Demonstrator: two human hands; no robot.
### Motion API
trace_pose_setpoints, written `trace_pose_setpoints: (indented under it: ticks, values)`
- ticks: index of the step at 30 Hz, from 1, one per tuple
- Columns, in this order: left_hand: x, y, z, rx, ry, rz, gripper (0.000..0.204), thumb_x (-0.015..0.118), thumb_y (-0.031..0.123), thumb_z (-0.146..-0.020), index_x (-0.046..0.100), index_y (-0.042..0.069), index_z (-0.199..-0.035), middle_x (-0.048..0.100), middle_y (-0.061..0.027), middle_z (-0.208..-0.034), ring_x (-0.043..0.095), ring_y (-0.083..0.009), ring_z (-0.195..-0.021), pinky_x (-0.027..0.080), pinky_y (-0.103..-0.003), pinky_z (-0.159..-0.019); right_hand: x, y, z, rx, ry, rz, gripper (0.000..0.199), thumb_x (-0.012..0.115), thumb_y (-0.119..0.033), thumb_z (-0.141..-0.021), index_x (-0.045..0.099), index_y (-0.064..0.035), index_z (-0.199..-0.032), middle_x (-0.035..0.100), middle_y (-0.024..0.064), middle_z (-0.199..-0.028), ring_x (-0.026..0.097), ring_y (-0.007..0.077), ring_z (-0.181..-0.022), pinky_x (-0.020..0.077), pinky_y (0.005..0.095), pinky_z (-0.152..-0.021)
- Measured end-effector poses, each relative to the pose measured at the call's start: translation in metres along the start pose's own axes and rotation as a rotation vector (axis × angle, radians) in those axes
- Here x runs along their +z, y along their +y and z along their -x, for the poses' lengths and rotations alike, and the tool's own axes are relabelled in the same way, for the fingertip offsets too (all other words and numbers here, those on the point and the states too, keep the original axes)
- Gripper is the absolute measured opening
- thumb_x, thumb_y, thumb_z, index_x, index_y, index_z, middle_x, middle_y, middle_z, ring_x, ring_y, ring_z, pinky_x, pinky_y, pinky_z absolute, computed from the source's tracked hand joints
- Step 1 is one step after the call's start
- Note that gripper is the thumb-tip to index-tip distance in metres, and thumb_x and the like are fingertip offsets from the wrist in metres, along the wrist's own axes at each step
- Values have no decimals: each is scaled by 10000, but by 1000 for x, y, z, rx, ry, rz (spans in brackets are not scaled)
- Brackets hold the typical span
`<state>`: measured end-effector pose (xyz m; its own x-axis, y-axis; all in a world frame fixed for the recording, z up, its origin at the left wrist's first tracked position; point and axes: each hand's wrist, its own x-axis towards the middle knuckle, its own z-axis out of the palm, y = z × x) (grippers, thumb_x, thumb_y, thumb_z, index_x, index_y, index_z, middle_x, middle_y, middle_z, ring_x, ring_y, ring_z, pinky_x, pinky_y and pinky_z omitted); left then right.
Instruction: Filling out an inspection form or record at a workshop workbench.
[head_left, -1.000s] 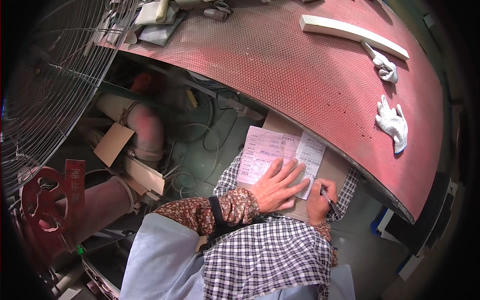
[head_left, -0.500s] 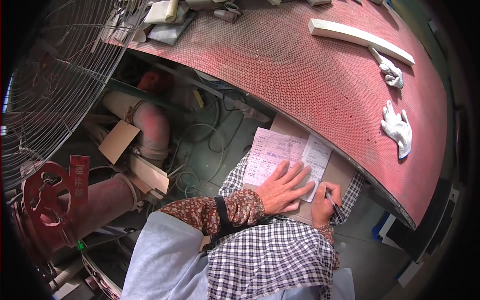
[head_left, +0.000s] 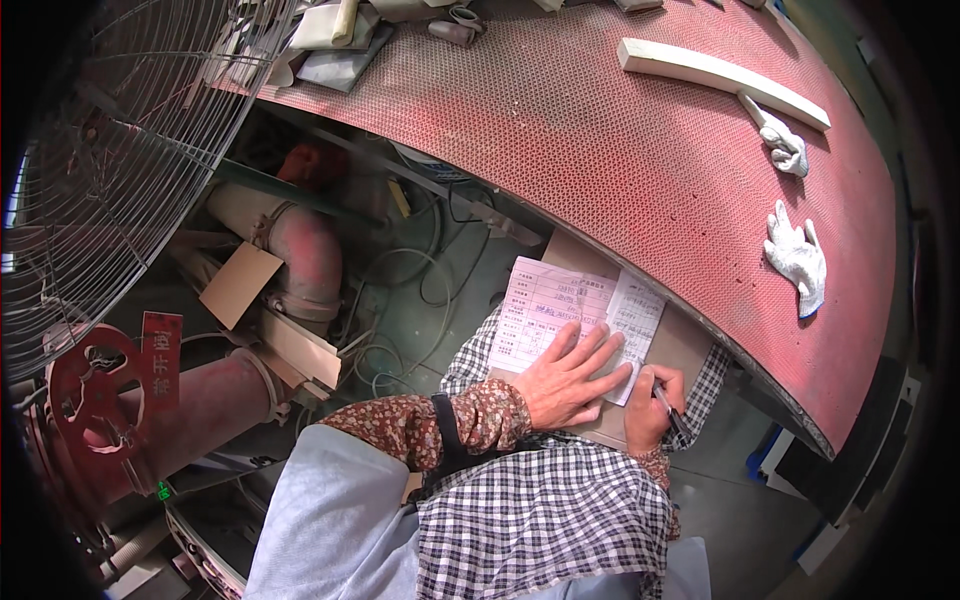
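A pink printed form [head_left: 545,300] with handwriting lies on a brown board [head_left: 682,342] over my lap. Beside it, partly under my fingers, is a smaller white written slip [head_left: 636,312]. My left hand [head_left: 570,385] rests flat on the papers, fingers stretched out. At the lower right edge of the slip, my right hand [head_left: 648,405] is closed around a dark pen [head_left: 664,402], its tip close to the paper. Checked cloth [head_left: 540,510] covers my lap below the board.
A red perforated table [head_left: 560,120] curves ahead, bearing a white bar [head_left: 722,82], two white gloves [head_left: 795,258] and scraps [head_left: 335,40]. To the left stand a wire fan guard [head_left: 130,150], red pipes [head_left: 200,405] and a red valve wheel [head_left: 95,390]. Hoses [head_left: 420,300] lie on the floor.
Both hands hold nearly the same pose on the papers. The red tag on the valve wheel has turned.
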<state>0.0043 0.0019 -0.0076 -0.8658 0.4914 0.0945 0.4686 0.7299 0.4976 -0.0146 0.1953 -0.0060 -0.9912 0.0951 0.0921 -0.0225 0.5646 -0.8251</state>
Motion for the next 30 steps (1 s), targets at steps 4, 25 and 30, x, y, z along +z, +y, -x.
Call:
trace_pose_setpoints:
  ticks: [4, 25, 30]
  values:
    - [1, 0, 0, -1, 14, 0, 777, 685, 449, -855, 391, 235, -1542, 309, -153, -1633, 305, -388, -1500, 241, -632, -1186, 0, 1, 0, 10, -8, -11, 161, 660, -159, -935, 617, -8, -900, 617, 67, -715, 551, 154, -598, 460, 338, -562]
    - [-7, 3, -3, -13, -37, -57, 777, 700, 449, -829, 425, 266, -1532, 371, -142, -1595, 365, -367, -1459, 233, -600, -1190, -1, 3, 2, 61, -14, -27, 138, 707, -134, -894, 640, -15, -909, 637, 106, -689, 612, 202, -581, 488, 351, -556]
    - [-9, 2, -3, -16, -35, -42, 766, 696, 447, -829, 434, 272, -1527, 384, -140, -1585, 362, -366, -1462, 222, -595, -1195, -1, -3, 0, 10, -5, -11, 135, 708, -129, -891, 636, -16, -901, 643, 111, -707, 619, 216, -586, 491, 357, -557]
